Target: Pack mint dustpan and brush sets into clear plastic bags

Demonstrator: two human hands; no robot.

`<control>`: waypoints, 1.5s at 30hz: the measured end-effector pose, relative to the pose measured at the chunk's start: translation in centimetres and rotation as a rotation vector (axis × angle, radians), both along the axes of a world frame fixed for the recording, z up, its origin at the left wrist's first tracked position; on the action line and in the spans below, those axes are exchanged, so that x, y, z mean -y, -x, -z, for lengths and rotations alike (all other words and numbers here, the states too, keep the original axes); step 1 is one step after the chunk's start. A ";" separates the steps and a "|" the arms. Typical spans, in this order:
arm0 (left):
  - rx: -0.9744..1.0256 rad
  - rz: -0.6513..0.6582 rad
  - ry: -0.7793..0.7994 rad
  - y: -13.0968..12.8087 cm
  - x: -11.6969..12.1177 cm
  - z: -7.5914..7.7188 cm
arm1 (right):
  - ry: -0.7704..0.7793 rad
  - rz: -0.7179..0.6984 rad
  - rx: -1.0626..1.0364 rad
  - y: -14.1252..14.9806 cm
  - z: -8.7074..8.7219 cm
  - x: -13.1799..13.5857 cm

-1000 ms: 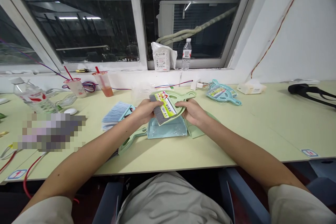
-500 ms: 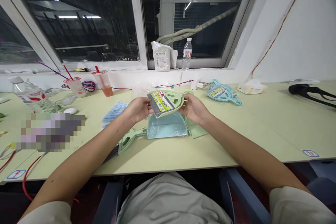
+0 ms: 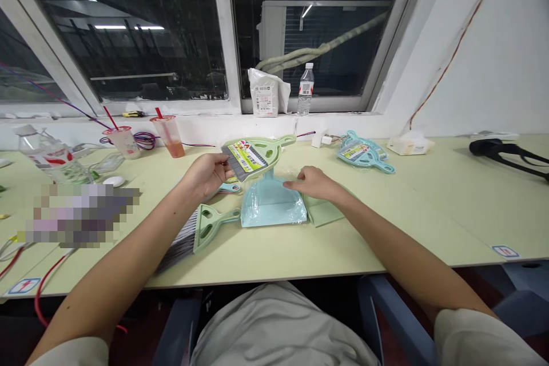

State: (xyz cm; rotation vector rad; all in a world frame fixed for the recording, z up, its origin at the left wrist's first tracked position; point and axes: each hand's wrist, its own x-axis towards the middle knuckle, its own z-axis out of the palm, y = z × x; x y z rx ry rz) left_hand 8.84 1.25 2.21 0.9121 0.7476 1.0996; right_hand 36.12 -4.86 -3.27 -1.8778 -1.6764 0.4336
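My left hand grips the bristle end of a small green hand brush and dustpan set, nested together above the table. The brush's grey bristles carry a yellow-green label, and the handle points right. Below it lies a blue dustpan with clear plastic wrap on it. My right hand is over that dustpan's right edge, fingers reaching left and nothing visible in them; whether it touches the pan is unclear. Under the right hand rests a green dustpan. A loose green brush lies by my left forearm, partly hidden.
Another blue brush and dustpan set lies at the back right, near a tissue pack. Two drink cups and a large bottle stand at left. Black straps lie far right. A water bottle stands on the sill.
My right hand has let go of the green set's handle and moved down to the blue dustpan. My left hand has shifted the set slightly left and up.
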 end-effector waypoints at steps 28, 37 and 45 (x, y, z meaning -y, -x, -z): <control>-0.197 0.105 -0.060 1.4 -0.6 3.0 | -0.125 -0.061 -1.298 -10.0 -1.0 -1.9; -0.237 0.116 -0.078 1.7 -0.7 3.1 | -0.144 -0.083 -1.292 -10.8 -0.9 -2.0; -0.253 0.139 -0.081 1.8 -0.9 3.2 | -0.124 -0.116 -1.284 -10.7 -0.7 -2.1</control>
